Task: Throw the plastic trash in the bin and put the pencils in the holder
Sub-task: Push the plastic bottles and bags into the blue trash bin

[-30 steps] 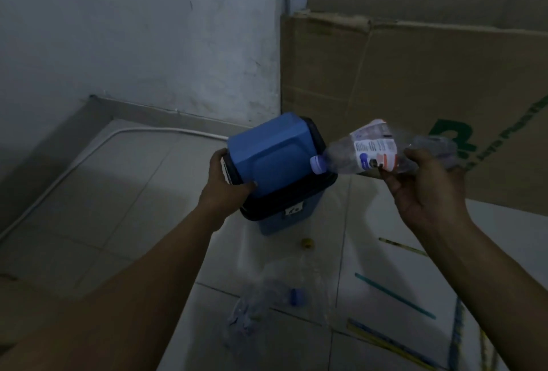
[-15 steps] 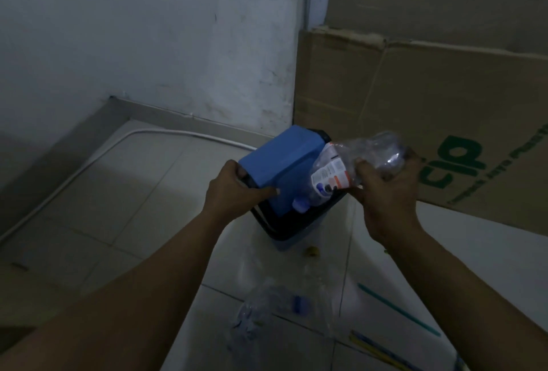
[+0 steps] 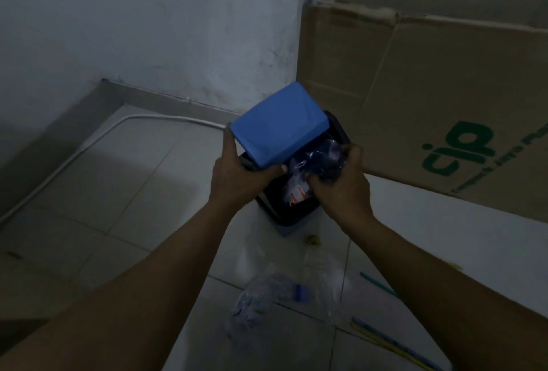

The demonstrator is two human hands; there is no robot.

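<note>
Bottle: we see the clear plastic bottle (image 3: pixel 314 169) tipped neck-down into the open mouth of the bin, its labelled part with orange print low inside, its base end up at the rim.
Right hand: our right hand (image 3: pixel 344 181) is wrapped around the bottle's upper end, fingers (image 3: pixel 351 149) curled over it and thumb underneath, clasping it at the bin's opening.
Bin: the small bin (image 3: pixel 289 216) stands on the floor against the cardboard, with a dark rim and dark inside; its lower body is mostly hidden by our hands.
Lid: the blue lid (image 3: pixel 278 124) is tilted up and back on the left side of the opening.
Left hand: our left hand (image 3: pixel 237 176) grips the lid's near edge, thumb along the front and fingers closed around the corner.
Other trash: a crumpled clear bottle with a blue cap (image 3: pixel 267 296) lies on the tiles nearer to us, well apart from the bin; a small yellowish bit (image 3: pixel 312 239) lies just in front of the bin.
Pencils: a teal pencil (image 3: pixel 378 284) and a few yellow and blue pencils (image 3: pixel 385 342) lie on the floor at lower right.
Surroundings: a large cardboard sheet with green print (image 3: pixel 444 89) leans behind the bin; a white cable (image 3: pixel 89 145) runs along the tiled floor (image 3: pixel 118 192) by the wall.
</note>
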